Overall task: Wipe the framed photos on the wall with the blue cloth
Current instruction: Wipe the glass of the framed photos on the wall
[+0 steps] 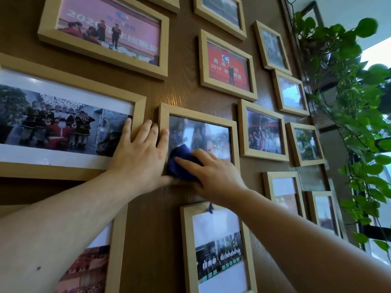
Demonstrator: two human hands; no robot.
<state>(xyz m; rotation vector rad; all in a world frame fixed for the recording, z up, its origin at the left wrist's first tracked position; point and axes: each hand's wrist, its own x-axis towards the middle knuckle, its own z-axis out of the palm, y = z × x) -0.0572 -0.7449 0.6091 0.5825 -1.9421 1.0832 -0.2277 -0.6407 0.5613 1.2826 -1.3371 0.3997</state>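
Several light wooden framed photos hang on a brown wood-grain wall. My right hand presses a dark blue cloth against the lower left of the glass of a small middle frame. My left hand lies flat with fingers spread, spanning the gap between that frame's left edge and the right edge of a large frame with a group photo. A corner of the cloth pokes out below my right wrist. The cloth's right part is hidden under my right hand.
More frames surround the middle one: a pink-photo frame above left, a red-photo frame above, smaller ones to the right, a tall one below. A trailing green plant hangs by a window at the right.
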